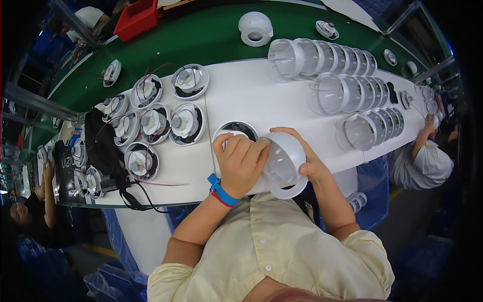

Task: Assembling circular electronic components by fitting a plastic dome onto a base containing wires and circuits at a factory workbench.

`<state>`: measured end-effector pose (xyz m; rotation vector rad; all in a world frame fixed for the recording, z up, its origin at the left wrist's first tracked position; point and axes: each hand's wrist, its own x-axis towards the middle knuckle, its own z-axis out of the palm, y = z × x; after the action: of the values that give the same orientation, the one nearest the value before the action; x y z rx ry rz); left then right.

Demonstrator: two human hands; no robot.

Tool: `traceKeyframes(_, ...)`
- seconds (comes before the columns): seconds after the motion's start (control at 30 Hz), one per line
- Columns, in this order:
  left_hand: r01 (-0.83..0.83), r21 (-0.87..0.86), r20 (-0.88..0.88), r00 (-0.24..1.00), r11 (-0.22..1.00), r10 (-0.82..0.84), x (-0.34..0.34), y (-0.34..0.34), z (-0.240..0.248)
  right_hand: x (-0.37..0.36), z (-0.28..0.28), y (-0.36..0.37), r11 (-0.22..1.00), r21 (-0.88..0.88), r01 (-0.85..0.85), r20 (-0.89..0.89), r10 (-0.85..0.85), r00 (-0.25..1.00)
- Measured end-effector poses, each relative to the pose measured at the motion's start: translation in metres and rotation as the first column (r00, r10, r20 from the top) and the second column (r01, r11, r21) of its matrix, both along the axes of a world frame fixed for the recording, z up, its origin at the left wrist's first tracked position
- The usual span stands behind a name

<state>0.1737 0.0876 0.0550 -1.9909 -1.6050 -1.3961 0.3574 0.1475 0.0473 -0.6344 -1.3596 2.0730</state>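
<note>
My right hand (309, 160) is wrapped round the outer right side of a white, hollow plastic shell (288, 153) with a rounded side and a ring-shaped end. The shell is held tilted over the table's near edge. My left hand (241, 160), with a blue band at its wrist, has curled fingers and closes at the shell's left rim; its fingertips are partly hidden. Just behind my left hand lies a round white unit (235, 128) with a black lining, partly covered by the fingers.
Several round white units with wires (187, 123) stand left on the white table (236, 93). Three rows of nested clear-and-white shells (334, 93) lie right. Beyond are a green belt (216, 43), a white housing (255, 28) and a red bin (136, 20). Other people work at both sides.
</note>
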Motion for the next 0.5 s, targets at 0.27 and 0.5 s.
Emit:
traceKeyframes(0.27,0.072,-0.038,0.103,0.992,0.997,-0.068,-0.001,-0.001,-0.007,0.002,-0.003,0.0,0.998,0.059,-0.034,0.051,0.031,0.998)
traceKeyframes(0.5,-0.179,-0.219,0.341,0.907,0.959,0.247,-0.034,-0.033,-0.016,0.013,0.015,-0.003,0.952,0.296,0.085,0.251,-0.163,0.954)
